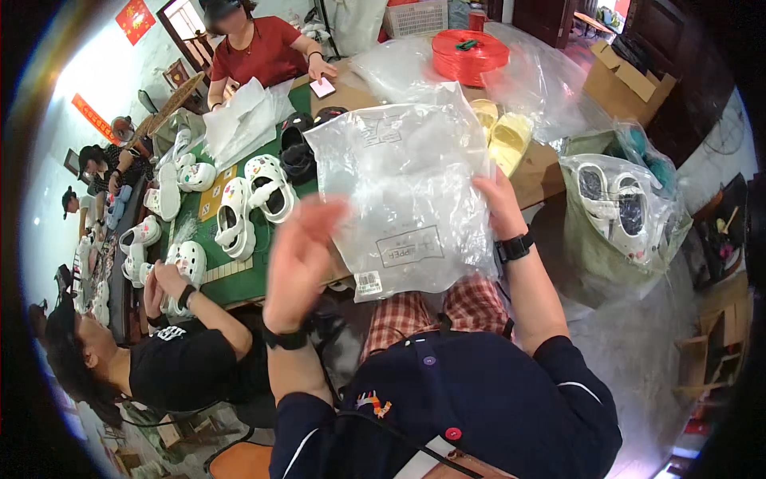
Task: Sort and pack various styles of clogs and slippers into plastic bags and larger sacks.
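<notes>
Holding clear plastic bag [407, 191] in right hand [499, 203], left hand [299, 255] open

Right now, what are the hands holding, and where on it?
The right hand grips a clear plastic bag at its right edge, held up over the lap. The left hand is open and blurred beside the bag's lower left; contact cannot be told.

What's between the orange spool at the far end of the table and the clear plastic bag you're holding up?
In the head view, a pair of yellow clogs lies between the orange spool and the clear plastic bag, partly hidden behind the bag's top edge.
</notes>
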A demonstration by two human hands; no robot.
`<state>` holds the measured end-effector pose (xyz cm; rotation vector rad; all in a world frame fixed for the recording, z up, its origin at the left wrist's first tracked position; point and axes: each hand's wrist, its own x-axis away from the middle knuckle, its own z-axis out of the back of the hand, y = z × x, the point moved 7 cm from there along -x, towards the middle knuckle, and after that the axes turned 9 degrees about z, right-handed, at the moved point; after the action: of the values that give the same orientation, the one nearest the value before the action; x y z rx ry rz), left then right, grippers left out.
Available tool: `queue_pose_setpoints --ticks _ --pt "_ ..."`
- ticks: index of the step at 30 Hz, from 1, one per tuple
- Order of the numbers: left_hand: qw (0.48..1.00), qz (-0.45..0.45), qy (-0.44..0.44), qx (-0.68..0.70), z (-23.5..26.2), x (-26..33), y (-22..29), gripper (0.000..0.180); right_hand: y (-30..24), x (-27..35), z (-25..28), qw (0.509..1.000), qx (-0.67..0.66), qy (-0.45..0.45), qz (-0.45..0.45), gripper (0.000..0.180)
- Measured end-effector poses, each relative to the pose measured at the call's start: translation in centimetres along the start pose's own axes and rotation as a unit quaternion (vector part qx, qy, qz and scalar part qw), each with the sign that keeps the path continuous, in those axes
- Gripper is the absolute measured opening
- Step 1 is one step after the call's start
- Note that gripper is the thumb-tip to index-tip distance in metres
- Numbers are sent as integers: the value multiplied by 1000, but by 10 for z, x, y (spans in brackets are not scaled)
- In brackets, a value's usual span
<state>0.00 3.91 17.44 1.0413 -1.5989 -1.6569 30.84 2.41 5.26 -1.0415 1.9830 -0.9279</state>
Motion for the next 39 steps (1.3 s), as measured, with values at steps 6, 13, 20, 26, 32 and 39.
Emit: queue_pose_setpoints --ticks 6,13,20,26,32,39 --pt "974 170 150 -26 118 -115 -89 62 -5 3 -12 994 2 -111 -4 50" --pt "976 39 212 -12 192 -146 -60 39 -41 -24 18 984 -168 40 -51 48" --pt "816 -261 422 -296 145 -83 91 27 -131 -40 17 938 -306 -159 -17 45" --pt "758 -367 335 -423 25 -101 78 31 -130 -34 -55 963 -213 -152 -58 37" --pt "867 -307 236 -314 -14 -124 90 26 -137 -41 -72 987 43 -151 -34 35" --pt "990 -64 -128 -12 -83 -133 50 35 -109 -46 -95 969 182 -166 33 56"
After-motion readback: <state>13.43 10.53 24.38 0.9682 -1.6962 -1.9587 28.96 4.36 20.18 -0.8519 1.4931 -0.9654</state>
